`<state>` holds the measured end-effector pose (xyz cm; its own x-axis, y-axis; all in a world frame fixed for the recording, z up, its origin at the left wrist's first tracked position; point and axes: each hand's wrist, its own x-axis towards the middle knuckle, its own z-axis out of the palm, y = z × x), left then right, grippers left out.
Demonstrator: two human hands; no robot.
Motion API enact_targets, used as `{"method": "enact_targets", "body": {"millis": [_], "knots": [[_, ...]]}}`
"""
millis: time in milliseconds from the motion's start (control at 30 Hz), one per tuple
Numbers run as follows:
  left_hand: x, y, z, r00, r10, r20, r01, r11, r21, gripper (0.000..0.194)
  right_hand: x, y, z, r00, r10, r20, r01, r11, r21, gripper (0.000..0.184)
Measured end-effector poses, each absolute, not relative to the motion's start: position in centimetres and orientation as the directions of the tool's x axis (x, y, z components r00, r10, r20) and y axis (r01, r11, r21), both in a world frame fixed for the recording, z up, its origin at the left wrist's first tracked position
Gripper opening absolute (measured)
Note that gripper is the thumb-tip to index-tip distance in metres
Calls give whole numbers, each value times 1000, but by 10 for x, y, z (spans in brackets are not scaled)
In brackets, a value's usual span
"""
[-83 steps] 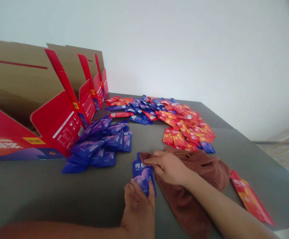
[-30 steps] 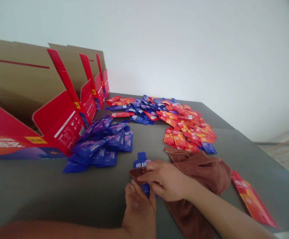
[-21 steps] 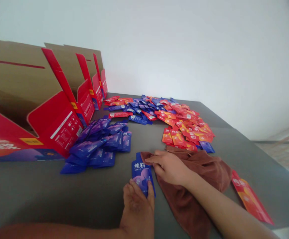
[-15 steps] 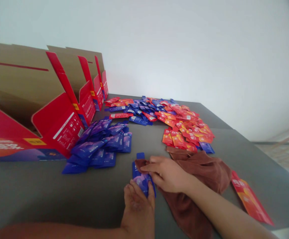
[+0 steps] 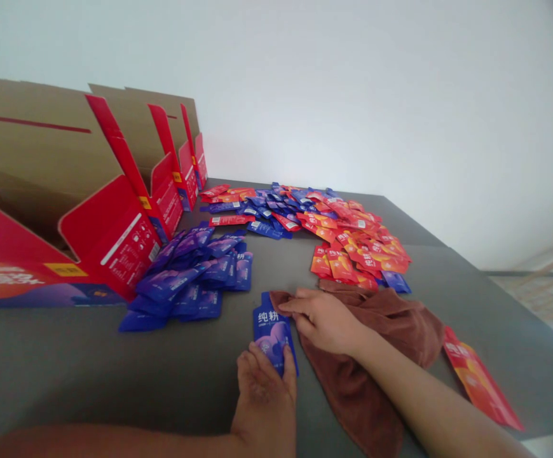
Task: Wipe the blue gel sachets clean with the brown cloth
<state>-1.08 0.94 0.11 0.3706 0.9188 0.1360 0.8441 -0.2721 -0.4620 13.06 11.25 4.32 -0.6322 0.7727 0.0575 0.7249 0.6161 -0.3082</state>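
A blue pouch (image 5: 273,332) with white lettering lies flat on the grey table, its narrow spout end pointing away from me. My left hand (image 5: 266,378) grips the pouch's near end, thumb on the right edge and fingers on the left. Above it, my right hand (image 5: 321,320) pinches a corner of a brown cloth (image 5: 391,318), and that corner rests at the pouch's upper right edge. The remaining cloth spreads crumpled under and beyond my right forearm.
Left of my hands lies a pile of blue pouches (image 5: 193,280), beside open red cardboard boxes (image 5: 114,235) in a row. Mixed blue and red pouches (image 5: 276,210) lie farther back, with orange-red pouches (image 5: 357,245) at right. One red pouch (image 5: 481,378) lies right of the cloth.
My right hand has moved up and slightly right with the cloth corner, uncovering the lettering on the blue pouch. My left hand has stayed at the pouch's near end.
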Motion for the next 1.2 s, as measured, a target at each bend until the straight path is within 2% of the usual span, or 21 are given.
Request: {"method": "enact_targets", "body": {"millis": [167, 267, 367, 467, 567, 667, 767, 900, 1067, 1200], "knots": [[-6, 9, 8, 356, 931, 78, 847, -287, -448, 45, 121, 99, 51, -785, 616, 63, 557, 747, -363, 32], [-7, 9, 7, 344, 937, 56, 834, -278, -476, 44, 117, 95, 52, -826, 561, 59, 495, 770, -403, 31], [-10, 9, 4, 367, 927, 72, 816, -284, -503, 46, 119, 99, 47, -787, 613, 70, 536, 736, -412, 35], [-13, 9, 1, 420, 902, 105, 795, -310, -522, 48, 124, 108, 42, -695, 716, 63, 646, 660, -382, 37], [-10, 9, 3, 382, 919, 97, 802, -278, -528, 49, 128, 112, 41, -639, 768, 50, 708, 613, -350, 38], [-6, 8, 8, 328, 940, 96, 839, -243, -488, 48, 125, 107, 44, -667, 742, 70, 686, 647, -332, 38], [-5, 7, 11, 303, 949, 89, 867, -236, -439, 48, 119, 99, 48, -757, 650, 71, 592, 727, -347, 35], [-9, 9, 7, 371, 925, 82, 845, -300, -442, 44, 115, 94, 49, -817, 573, 58, 513, 769, -381, 33], [-14, 10, 0, 416, 900, 132, 818, -307, -486, 46, 120, 102, 44, -722, 688, 79, 618, 692, -373, 36], [-12, 10, -2, 386, 912, 139, 842, -287, -457, 48, 127, 110, 42, -627, 777, 54, 723, 606, -330, 36]]}}
